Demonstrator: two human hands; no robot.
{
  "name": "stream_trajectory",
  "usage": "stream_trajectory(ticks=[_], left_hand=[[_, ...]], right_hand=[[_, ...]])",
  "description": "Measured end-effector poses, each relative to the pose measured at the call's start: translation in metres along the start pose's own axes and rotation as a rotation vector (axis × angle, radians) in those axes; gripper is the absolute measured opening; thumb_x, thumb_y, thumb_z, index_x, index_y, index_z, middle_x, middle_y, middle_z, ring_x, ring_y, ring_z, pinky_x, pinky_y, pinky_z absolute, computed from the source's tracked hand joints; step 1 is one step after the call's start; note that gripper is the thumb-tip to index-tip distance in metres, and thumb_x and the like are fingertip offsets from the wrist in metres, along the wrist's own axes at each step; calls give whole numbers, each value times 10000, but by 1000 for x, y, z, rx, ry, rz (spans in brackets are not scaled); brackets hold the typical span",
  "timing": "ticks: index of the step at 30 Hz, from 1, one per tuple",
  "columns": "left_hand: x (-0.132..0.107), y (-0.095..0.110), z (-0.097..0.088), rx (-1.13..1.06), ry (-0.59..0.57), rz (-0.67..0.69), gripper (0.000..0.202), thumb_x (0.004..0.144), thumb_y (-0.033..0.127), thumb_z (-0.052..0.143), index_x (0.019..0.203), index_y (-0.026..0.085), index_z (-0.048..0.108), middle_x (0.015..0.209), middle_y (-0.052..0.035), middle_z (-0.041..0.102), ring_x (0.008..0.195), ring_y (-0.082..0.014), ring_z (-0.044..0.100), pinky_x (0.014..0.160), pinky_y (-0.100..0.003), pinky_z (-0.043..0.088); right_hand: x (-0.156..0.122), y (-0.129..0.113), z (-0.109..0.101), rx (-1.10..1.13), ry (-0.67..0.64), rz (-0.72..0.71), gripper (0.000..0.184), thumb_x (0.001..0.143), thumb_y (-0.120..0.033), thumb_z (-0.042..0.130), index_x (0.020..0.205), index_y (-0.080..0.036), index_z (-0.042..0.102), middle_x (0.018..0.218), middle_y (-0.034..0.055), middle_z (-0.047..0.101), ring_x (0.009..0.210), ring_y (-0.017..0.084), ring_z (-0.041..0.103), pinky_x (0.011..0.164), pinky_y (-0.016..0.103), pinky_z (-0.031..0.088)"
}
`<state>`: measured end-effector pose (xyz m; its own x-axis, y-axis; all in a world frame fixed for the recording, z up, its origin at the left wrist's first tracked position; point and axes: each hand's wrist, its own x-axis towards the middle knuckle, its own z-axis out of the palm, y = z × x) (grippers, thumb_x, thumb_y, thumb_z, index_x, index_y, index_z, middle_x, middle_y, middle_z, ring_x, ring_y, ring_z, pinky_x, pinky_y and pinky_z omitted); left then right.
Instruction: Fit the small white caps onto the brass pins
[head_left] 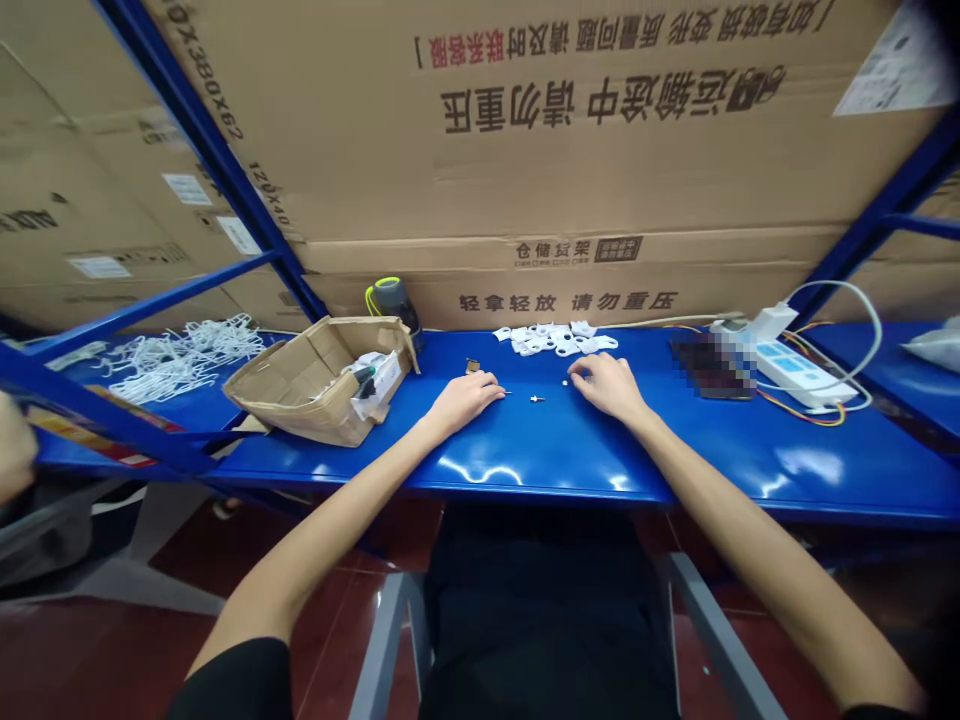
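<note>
1. A printed cardboard panel [525, 190] is standing behind the work area, and a blue tabletop [720, 455] is extending in front of it.
2. A cut-down carton [289, 395] is sitting to the left; a white power strip [810, 375] is lying to the right.
3. The left hand [466, 400] is resting on the tabletop with bent fingers. A thin tip [508, 393] is showing at the fingertips; whether they are gripping it cannot be told.
4. The right hand [606, 385] is resting opposite, fingers curling inward. Whether anything is sitting inside its grasp cannot be told.
5. White looped parts [556, 333] are lying in a loose group beyond the hands.
6. A small metallic part [537, 399] is lying between the hands, apart from both. Judging by its look, it is offering a light, stiff and smooth body, prone to rolling; its thicker middle is presenting the best hold, between thumb and one fingertip.
7. A tiny white piece [565, 382] is lying just beside the right fingertips. It is likely weighing almost nothing; a light pinch at its edges is recommending itself.
</note>
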<state>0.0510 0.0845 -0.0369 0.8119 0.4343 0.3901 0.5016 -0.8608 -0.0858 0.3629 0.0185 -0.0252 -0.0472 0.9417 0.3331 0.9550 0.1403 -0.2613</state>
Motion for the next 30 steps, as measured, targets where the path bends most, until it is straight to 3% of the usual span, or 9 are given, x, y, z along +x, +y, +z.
stream_trajectory(ticks=[5,10,14,19,22,30], left_hand=[[9,-1,0,-1,30,-40,347,1124,368,426,1085,192,722,1049,-66,738,958,-199,680,825,-307,496],[49,11,15,-38,74,-96,312,1121,349,434,1112,192,703,1048,-71,749,968,-212,687,840,-320,489],[77,25,27,-91,127,-65,291,1121,329,441,1117,186,694,1103,-78,754,1032,-226,692,864,-344,465],[72,30,26,-129,108,-40,276,1126,312,432,1127,190,680,1118,-67,757,1050,-219,688,897,-348,434],[66,32,21,-189,116,-53,283,1131,320,417,1135,192,669,1145,-60,753,1059,-207,685,912,-341,436],[67,37,19,-233,115,-86,294,1130,340,417,1135,200,676,1141,-67,751,1063,-206,692,937,-338,457]], right_hand=[[-1,0,1,-5,-55,-45,228,975,-363,608,1053,-272,802,1180,82,758,1140,289,622,857,373,394],[0,-2,3,9,-51,-66,189,968,-325,626,974,-254,801,1091,77,786,1098,285,655,890,386,420],[1,-1,3,233,7,-46,142,935,-285,638,941,-232,770,956,50,815,940,252,729,898,379,489],[3,-7,7,506,88,-85,189,926,-337,643,1014,-227,770,988,44,822,928,240,751,908,367,551],[2,-12,10,504,86,-104,285,923,-334,647,1150,-221,777,1014,51,827,902,239,749,901,374,562],[-1,-17,9,416,80,-145,249,971,-327,597,1049,-246,820,1077,38,829,988,243,761,925,360,566]])
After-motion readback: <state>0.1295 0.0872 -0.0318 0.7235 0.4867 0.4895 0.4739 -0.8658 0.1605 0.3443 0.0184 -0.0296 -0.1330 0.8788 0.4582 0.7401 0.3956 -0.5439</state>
